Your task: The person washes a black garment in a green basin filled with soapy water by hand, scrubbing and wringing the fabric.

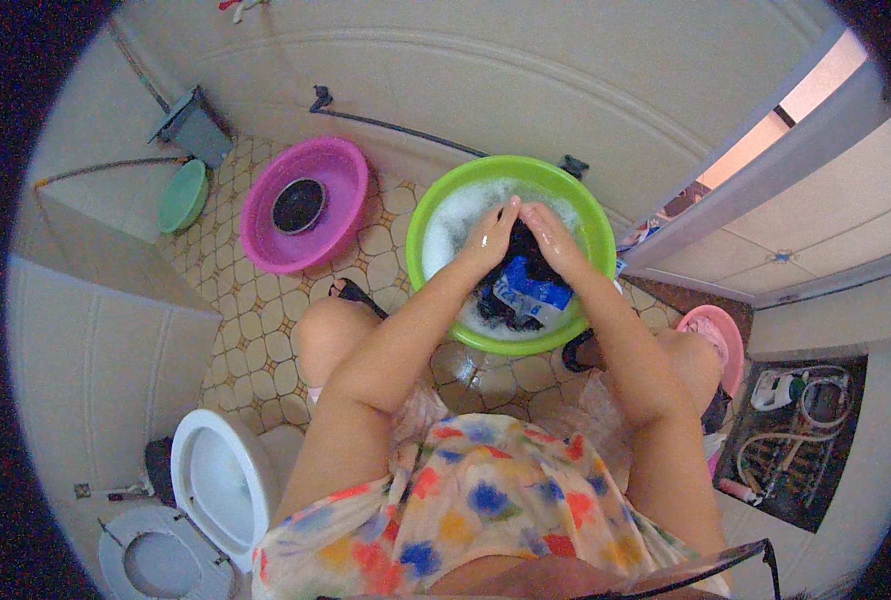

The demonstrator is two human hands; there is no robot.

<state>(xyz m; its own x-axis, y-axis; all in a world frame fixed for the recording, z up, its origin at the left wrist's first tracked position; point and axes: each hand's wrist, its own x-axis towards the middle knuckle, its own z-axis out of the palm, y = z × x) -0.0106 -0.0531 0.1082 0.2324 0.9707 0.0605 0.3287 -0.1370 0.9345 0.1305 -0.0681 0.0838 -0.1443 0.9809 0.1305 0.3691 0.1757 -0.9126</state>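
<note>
In front of me a lime-green plastic basin holds sudsy water with thick white foam. A wet dark garment rises from the water between my two hands. My left hand grips it from the left, and a bit of dark cloth shows between the fingers. From the right, my right hand closes on the same cloth, its fingertips close to those of the left. Below them lies a blue-and-white printed piece; whether it belongs to the garment cannot be told. Both hands are wet.
A magenta basin with a dark round bowl inside stands left on the tiled floor. Beyond is a mint-green basin. A toilet is at lower left. Right are a pink basin with cloth and a wall niche.
</note>
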